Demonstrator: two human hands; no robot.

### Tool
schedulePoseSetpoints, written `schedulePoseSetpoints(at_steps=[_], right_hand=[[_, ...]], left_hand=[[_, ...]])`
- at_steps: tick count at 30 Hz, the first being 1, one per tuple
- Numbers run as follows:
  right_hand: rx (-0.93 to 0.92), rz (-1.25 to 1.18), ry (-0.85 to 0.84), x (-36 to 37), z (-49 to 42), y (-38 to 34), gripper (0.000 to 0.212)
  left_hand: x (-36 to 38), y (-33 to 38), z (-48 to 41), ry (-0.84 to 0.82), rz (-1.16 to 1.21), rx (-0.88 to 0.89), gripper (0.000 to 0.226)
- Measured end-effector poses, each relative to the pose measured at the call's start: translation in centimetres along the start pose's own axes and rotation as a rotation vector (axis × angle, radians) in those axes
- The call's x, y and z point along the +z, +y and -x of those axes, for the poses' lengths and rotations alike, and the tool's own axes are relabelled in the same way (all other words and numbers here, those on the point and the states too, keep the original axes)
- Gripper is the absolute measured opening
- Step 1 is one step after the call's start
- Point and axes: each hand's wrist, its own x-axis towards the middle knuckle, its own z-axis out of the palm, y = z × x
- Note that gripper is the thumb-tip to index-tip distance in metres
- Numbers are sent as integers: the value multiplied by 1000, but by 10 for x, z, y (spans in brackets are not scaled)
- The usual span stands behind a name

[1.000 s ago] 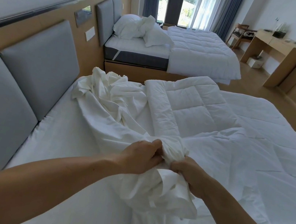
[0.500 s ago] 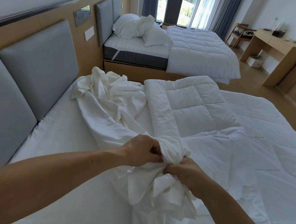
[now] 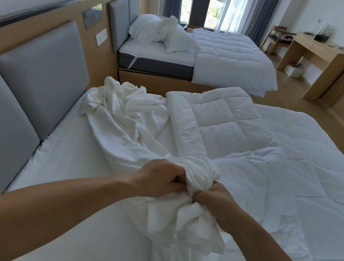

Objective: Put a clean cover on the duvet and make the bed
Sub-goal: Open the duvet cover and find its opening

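A: What is nearest, and how are the hands set?

B: Both are curled tight on 1 bunch of the cover. The left hand grips it from the 9 o'clock side and the right hand from 3 o'clock, with the knuckles almost meeting. Loose folds hang below them toward 6 o'clock.

A: Which way does the duvet lie from that grip?

B: The duvet runs off toward 12 to 1 o'clock, and its folded quilted edge points straight back at the bunch. The near end disappears into the gripped cloth, so I judge a corner is held through the cover.

A: And the slack?

B: It trails toward 11 o'clock across the bed to a crumpled heap near the headboard. The left hand is nearer that slack. The right is nearer the duvet's flat spread at 2 to 3 o'clock.

A: Beyond that?

B: A 2nd bed at 12 o'clock, well apart.
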Motion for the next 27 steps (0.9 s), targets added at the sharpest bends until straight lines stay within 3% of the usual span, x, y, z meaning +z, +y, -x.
schedulePoseSetpoints(at_steps=[5, 11, 15, 21, 23, 27], right_hand=[[11, 21, -125, -4, 0, -1, 39], [18, -25, -72, -4, -5, -2, 50], [58, -101, -95, -9, -9, -2, 62], [20, -40, -249, -7, -5, -4, 58], [32, 14, -250, -9, -5, -3, 57], [42, 52, -271, 0, 4, 1, 59]], left_hand=[[1, 2, 2, 6, -135, 57, 15], [-1, 3, -3, -12, 30, 28, 16], [-10, 2, 0, -157, 264, -16, 22], [-10, 0, -2, -210, 165, -9, 14], [-21, -2, -6, -133, 141, 26, 13], [-43, 2, -21, 223, -7, 119, 14]])
